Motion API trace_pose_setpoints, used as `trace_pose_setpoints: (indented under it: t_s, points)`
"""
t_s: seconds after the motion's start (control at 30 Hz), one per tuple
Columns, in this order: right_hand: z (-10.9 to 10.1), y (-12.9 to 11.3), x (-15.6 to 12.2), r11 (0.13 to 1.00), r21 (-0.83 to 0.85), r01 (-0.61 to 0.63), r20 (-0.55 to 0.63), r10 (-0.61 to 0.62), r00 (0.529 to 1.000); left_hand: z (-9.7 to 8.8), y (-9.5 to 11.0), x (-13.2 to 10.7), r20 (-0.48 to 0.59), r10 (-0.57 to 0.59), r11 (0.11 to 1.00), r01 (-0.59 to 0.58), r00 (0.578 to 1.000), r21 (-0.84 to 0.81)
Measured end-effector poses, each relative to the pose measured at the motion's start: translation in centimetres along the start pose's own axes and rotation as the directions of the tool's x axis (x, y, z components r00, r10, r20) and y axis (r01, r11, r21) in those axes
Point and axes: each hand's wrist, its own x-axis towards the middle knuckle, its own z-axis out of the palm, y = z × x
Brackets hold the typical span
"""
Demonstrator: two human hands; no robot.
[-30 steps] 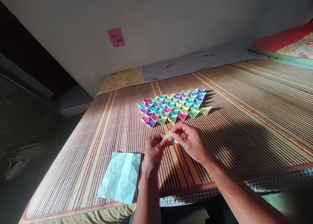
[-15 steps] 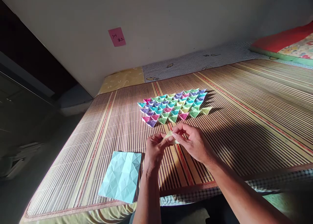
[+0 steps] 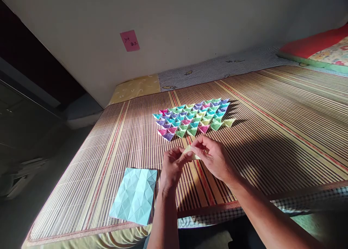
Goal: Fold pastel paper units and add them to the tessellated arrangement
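Between my two hands is a small piece of pale yellow folded paper (image 3: 195, 156), partly covered by fingers. My left hand (image 3: 173, 166) pinches its left side with thumb and fingers. At its right side, my right hand (image 3: 214, 158) grips it with the thumb and fingertips. Just beyond the hands, many folded paper boats (image 3: 186, 122) in pink, purple, green, blue and yellow stand in close rows. To the left of my left wrist lies a light blue creased paper sheet (image 3: 134, 196), flat and covered with fold lines.
A striped bamboo mat (image 3: 95, 176) covers the bed under everything. Behind it runs a checked cloth (image 3: 206, 75) along the wall, where a pink note (image 3: 129, 41) is stuck. Red and floral bedding (image 3: 315, 46) lies at the far right. The bed's edge drops off on the left.
Both hands stay in nearly the same place on the pale yellow paper. My right fingers have shifted slightly, and a little more of the paper shows. The boats and blue sheet have not moved.
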Motion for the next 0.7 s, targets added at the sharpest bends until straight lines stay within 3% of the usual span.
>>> trace_pose_setpoints:
  t_s: [0.3, 0.5, 0.7]
  points:
    - [-0.2, 0.9, 0.1, 0.999, 0.027, -0.043, 0.109, 0.039, 0.993, -0.3, -0.1, -0.1, 0.049, -0.003, 0.999, 0.001, 0.999, 0.045]
    - [-0.2, 0.2, 0.2, 0.998, -0.017, -0.060, 0.142, 0.062, 0.988, 0.2, -0.2, 0.2, -0.106, 0.030, 0.997, -0.038, 0.994, -0.069]
    - [1.2, -0.1, -0.4, 0.996, -0.005, -0.093, 0.054, 0.093, 0.994, 0.2, 0.1, 0.3, -0.124, 0.045, 0.989, -0.062, 0.991, -0.135]
